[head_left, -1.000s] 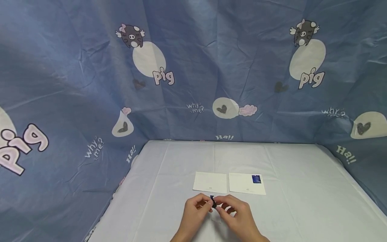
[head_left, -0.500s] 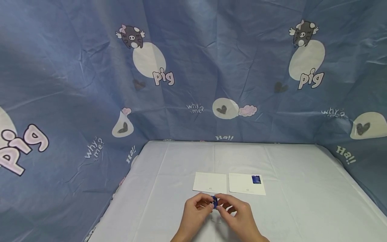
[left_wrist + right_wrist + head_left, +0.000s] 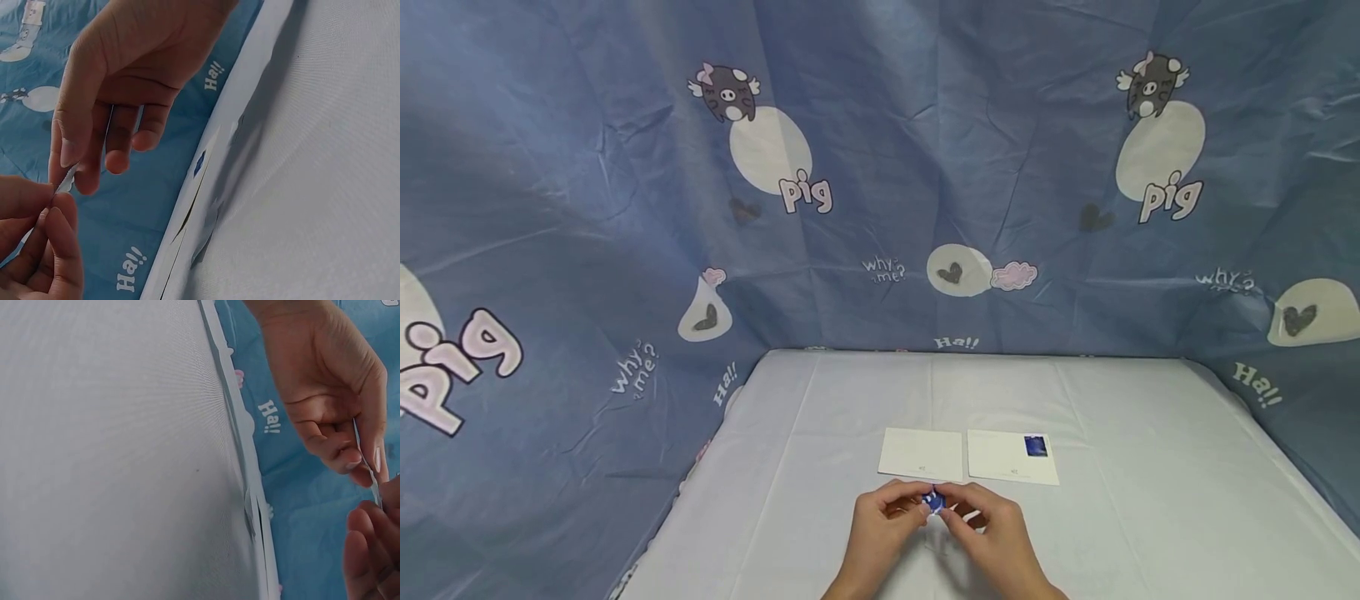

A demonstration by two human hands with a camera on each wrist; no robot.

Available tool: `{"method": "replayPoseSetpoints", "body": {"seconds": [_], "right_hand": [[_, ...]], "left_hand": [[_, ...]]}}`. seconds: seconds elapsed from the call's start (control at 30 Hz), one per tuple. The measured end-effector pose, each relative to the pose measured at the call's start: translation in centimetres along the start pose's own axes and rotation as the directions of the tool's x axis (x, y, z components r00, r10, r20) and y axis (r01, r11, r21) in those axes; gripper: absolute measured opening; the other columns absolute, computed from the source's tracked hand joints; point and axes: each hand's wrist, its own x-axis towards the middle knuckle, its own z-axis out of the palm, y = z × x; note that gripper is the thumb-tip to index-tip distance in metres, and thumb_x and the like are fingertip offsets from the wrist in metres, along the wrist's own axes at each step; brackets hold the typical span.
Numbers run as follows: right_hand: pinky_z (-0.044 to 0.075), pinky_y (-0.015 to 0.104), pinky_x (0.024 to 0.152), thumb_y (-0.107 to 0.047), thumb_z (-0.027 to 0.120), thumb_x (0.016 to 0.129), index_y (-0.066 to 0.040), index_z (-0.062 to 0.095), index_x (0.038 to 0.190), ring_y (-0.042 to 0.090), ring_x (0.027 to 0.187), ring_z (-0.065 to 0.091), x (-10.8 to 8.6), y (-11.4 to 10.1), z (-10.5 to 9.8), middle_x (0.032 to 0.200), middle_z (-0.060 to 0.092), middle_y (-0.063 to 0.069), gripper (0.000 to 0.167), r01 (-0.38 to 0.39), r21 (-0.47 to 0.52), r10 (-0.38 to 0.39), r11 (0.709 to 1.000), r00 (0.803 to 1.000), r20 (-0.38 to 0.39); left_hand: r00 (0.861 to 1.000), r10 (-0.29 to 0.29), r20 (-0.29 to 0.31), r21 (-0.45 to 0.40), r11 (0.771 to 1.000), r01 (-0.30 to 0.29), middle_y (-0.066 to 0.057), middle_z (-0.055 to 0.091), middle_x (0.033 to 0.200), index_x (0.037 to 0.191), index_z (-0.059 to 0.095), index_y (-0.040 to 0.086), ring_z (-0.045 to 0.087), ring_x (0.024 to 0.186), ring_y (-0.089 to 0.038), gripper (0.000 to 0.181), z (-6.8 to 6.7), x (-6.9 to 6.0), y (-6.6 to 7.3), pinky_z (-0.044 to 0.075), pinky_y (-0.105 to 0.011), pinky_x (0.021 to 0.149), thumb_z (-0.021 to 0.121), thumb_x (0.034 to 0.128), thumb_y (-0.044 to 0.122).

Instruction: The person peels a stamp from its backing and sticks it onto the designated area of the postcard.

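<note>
A small blue-and-white stamp (image 3: pixel 934 502) is pinched between both hands above the near middle of the table. Its edge (image 3: pixel 66 178) looks thin and serrated in the left wrist view. My left hand (image 3: pixel 883 529) grips it from the left, thumb and forefinger on it; my right hand (image 3: pixel 988 529) pinches it from the right. Fingertips hide part of its face. Beyond the hands lie two white cards side by side. The left card (image 3: pixel 921 452) has only a small mark near its lower edge; the right card (image 3: pixel 1000 454) bears a dark blue stamp (image 3: pixel 1036 446) at its upper right.
A white cloth (image 3: pixel 820 467) covers the table. Below the hands, a faint clear piece (image 3: pixel 936 546) shows on it, its kind unclear. A blue printed curtain (image 3: pixel 1045 167) hangs behind the table and along its sides.
The held stamp has turned from a narrow dark strip to a wider blue-and-white face. Both hands stay almost in place, fingertips shifting slightly. The cards have not moved.
</note>
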Motion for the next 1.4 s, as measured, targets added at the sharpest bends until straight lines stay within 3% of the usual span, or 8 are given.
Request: {"method": "replayPoseSetpoints", "body": {"seconds": [0.23,0.53,0.77,0.97,1.2,1.4], "right_hand": [[0.056,0.028,0.06,-0.009,0.081,0.085,-0.024,0.077,0.109,0.01,0.076,0.068,-0.1,-0.2,0.0,0.087,0.073,-0.007,0.029,-0.124,0.093,0.124,0.988,0.992,0.005],[0.056,0.027,0.064,-0.012,0.083,0.083,-0.023,0.08,0.105,0.014,0.076,0.068,0.4,-0.7,-0.4,0.084,0.072,-0.006,0.024,-0.271,0.18,0.269,0.946,0.962,0.038],[0.056,0.027,0.065,-0.012,0.083,0.083,-0.023,0.08,0.106,0.013,0.079,0.068,0.7,-0.3,-0.4,0.086,0.073,-0.007,0.025,-0.262,0.148,0.255,0.954,0.965,0.068],[0.057,0.027,0.065,-0.011,0.083,0.083,-0.022,0.079,0.107,0.011,0.081,0.068,0.7,-0.2,-0.6,0.088,0.073,-0.008,0.027,-0.236,0.135,0.227,0.962,0.971,0.08],[0.057,0.028,0.067,-0.01,0.082,0.084,-0.024,0.079,0.108,0.012,0.081,0.068,1.4,-0.8,-1.2,0.086,0.072,-0.008,0.027,-0.197,0.1,0.187,0.975,0.977,0.099],[0.056,0.027,0.066,-0.007,0.081,0.084,-0.023,0.079,0.108,0.01,0.079,0.067,2.3,-0.9,-1.7,0.084,0.071,-0.009,0.028,-0.173,0.035,0.169,0.984,0.98,0.106]], "left_hand": [[0.999,-0.037,0.016,-0.036,0.999,0.037,-0.016,0.069,0.097,0.108,0.078,0.006,0.069,0.077,-0.018,0.025,0.0,-0.1,0.1,0.058,-0.029,0.07,0.078,0.0837,0.0],[0.998,-0.058,0.012,-0.065,0.996,0.059,-0.018,0.071,0.098,0.111,0.076,0.002,0.069,0.075,-0.016,0.027,-0.1,0.1,0.0,0.058,-0.028,0.07,0.077,0.0845,0.0],[0.999,-0.045,-0.019,-0.018,0.999,0.045,-0.013,0.073,0.096,0.107,0.078,0.005,0.069,0.073,-0.018,0.019,-0.1,0.1,-0.1,0.059,-0.035,0.069,0.075,0.0885,0.005],[0.999,-0.029,-0.025,0.061,0.998,0.03,-0.01,0.071,0.091,0.106,0.079,0.01,0.07,0.075,-0.022,0.019,0.0,0.0,0.2,0.058,-0.028,0.068,0.074,0.0886,0.003],[0.999,0.012,-0.049,0.224,0.975,-0.001,-0.002,0.072,0.091,0.105,0.078,0.017,0.069,0.073,-0.016,0.019,-0.2,0.1,1.3,0.056,-0.027,0.068,0.073,0.0903,0.005],[0.998,0.054,-0.03,0.269,0.962,-0.044,-0.005,0.072,0.096,0.107,0.077,0.013,0.069,0.074,-0.016,0.02,-0.9,0.9,2.4,0.057,-0.029,0.069,0.071,0.0915,0.002]]}}
